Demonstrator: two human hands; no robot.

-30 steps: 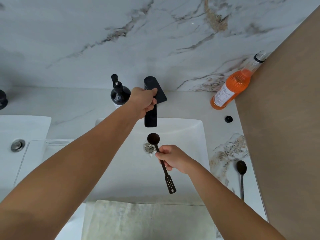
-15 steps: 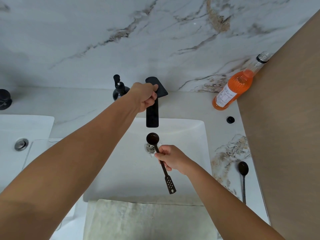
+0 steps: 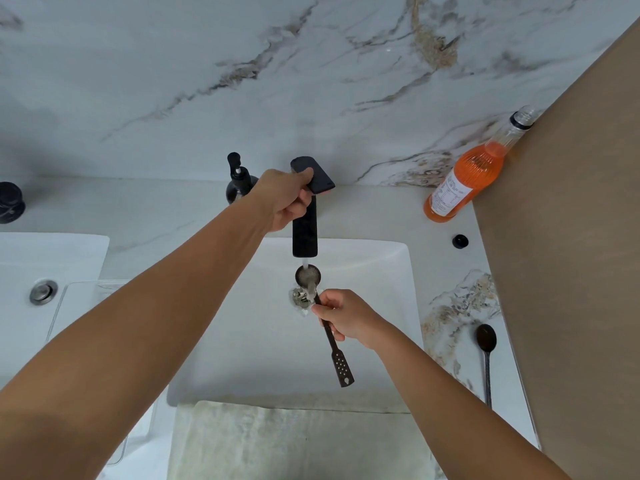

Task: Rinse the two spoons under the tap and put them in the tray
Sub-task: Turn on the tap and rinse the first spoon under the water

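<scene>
My right hand (image 3: 348,320) grips the handle of a black spoon (image 3: 337,358), whose bowl sits right under the black tap's spout (image 3: 304,230). Water runs from the spout onto the spoon's bowl and down to the drain. My left hand (image 3: 285,200) holds the tap's flat lever, which is tilted up. A second black spoon (image 3: 486,344) lies on the counter to the right of the white sink (image 3: 381,271). The clear tray (image 3: 65,303) stands left of the sink, mostly hidden behind my left forearm.
A black soap dispenser (image 3: 239,181) stands behind my left hand. An orange bottle (image 3: 464,178) leans at the back right beside a brown panel (image 3: 571,271). A small black cap (image 3: 460,241) lies near it. A second basin (image 3: 41,265) is at the left, a towel (image 3: 294,441) at the front edge.
My left hand has lifted the tap lever and water now flows onto the spoon's bowl. The spoon stays under the spout in my right hand.
</scene>
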